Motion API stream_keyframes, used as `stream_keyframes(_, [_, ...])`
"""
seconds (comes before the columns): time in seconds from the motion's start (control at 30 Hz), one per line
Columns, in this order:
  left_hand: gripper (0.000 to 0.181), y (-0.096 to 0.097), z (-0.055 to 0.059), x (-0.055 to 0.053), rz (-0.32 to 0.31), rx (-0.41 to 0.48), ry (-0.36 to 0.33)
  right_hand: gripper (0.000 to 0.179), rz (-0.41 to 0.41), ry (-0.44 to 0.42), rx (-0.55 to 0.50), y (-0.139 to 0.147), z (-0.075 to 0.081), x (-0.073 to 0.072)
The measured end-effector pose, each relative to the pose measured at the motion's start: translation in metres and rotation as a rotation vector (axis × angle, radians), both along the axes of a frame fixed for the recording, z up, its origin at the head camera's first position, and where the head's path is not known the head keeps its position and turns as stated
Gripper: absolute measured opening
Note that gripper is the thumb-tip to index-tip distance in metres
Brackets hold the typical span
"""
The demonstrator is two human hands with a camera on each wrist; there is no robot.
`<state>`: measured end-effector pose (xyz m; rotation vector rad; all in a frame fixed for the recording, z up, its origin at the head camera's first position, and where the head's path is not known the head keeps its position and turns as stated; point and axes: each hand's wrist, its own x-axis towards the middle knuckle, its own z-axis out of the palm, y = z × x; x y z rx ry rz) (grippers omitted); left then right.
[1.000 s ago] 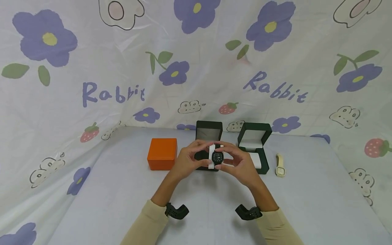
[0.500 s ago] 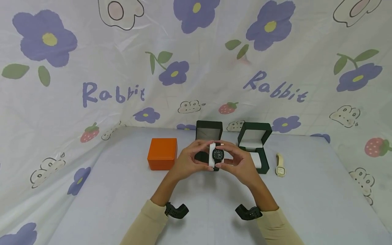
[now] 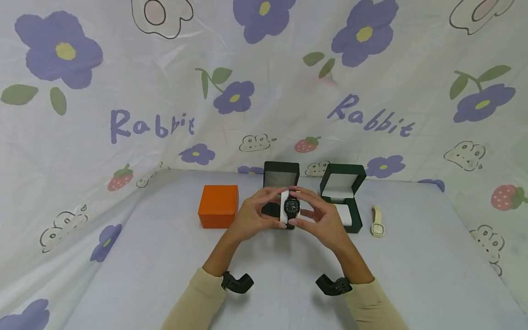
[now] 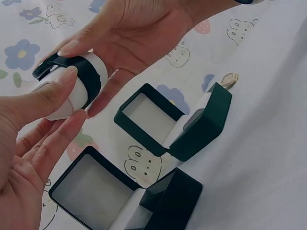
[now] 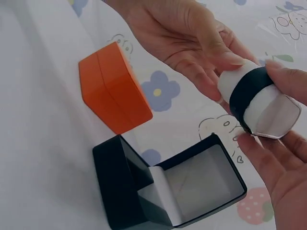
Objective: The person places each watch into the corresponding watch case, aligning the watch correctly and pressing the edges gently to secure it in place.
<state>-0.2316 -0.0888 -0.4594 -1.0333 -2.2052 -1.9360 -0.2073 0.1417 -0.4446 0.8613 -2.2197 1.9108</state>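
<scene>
In the head view, a black-strapped watch (image 3: 292,207) with a dark face is wrapped around a white watch cushion (image 5: 234,80). My left hand (image 3: 251,216) holds the cushion at its left end, thumb below and fingers above. Opposite it, my right hand (image 3: 325,219) pinches the watch and cushion between thumb and fingers. Both hands are raised in front of an open dark green watch box (image 3: 282,173), whose base they partly cover. The right wrist view shows the strap circling the cushion, with the cushion's flat end facing out.
A closed orange box (image 3: 217,207) stands left of the hands. To the right sits a second open green box (image 3: 354,217) with a white lining. Further right lies a gold watch (image 3: 377,222) on the white tabletop (image 3: 420,266). A patterned sheet (image 3: 264,105) hangs behind.
The watch face has shifted slightly upward in my fingers and sits straighter on the cushion. My left thumb has slid lower on the cushion. The boxes and gold watch have stayed put.
</scene>
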Motion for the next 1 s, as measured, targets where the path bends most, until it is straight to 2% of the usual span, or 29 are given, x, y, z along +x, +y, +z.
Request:
stream_keyframes(0.17, [0.081, -0.0005, 0.0003, -0.0006, 0.007, 0.017, -0.017, 0.085, -0.043, -0.004, 0.049, 0.0022, 0.004, -0.0006])
stream_keyframes(0.33, [0.081, -0.0014, 0.0008, -0.0012, -0.008, 0.008, -0.017, 0.082, -0.019, -0.042, 0.071, 0.0066, 0.0048, -0.0026])
stream_keyframes(0.53, [0.081, -0.0017, 0.0021, -0.0013, -0.022, -0.015, -0.018, 0.08, 0.016, -0.029, 0.07, 0.0095, 0.0032, -0.0045])
stream_keyframes(0.73, [0.082, -0.0031, 0.0011, -0.001, -0.015, -0.024, -0.021, 0.079, 0.016, -0.038, 0.07, 0.0074, 0.0017, -0.0047])
stream_keyframes(1.0, [0.08, -0.0023, -0.0025, -0.0048, 0.004, -0.016, -0.035, 0.09, -0.041, 0.056, 0.154, 0.0066, 0.0007, -0.0052])
